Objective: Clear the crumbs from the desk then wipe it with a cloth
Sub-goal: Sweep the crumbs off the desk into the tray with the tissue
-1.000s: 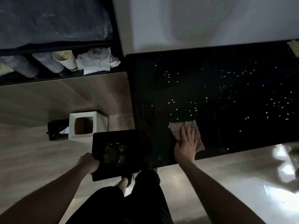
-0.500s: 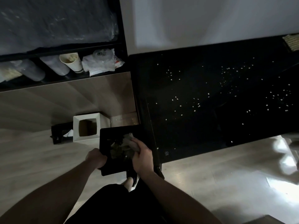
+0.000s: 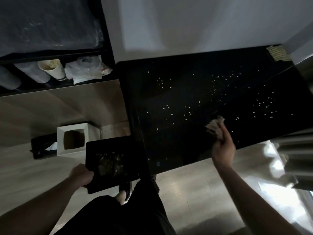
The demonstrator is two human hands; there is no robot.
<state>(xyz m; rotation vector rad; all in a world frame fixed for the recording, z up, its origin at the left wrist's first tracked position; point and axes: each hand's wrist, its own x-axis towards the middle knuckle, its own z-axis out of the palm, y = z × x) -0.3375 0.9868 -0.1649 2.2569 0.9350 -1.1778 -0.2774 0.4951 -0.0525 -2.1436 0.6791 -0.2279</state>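
The black desk [image 3: 177, 150] is dotted with several small white crumbs [image 3: 188, 113], densest toward its right half. My right hand [image 3: 223, 146] grips a crumpled beige cloth [image 3: 216, 127] just above the desk near its front edge. My left hand [image 3: 82, 175] holds a flat black tray [image 3: 132, 150] by its near left corner, level with the desk's left front edge. A pile of swept debris [image 3: 110, 164] lies on the tray.
A white square bin [image 3: 61, 141] stands on the floor left of the desk, with a black tissue box [image 3: 42, 146] beside it. A shelf at top left carries a paper cup [image 3: 54, 68] and a plastic bag [image 3: 84, 68]. A striped cloth [image 3: 278, 53] lies at the desk's far right corner.
My right hand left the tray and swung right with the cloth, back over the desk near its front edge. The tray stayed at the desk's left corner in my left hand.
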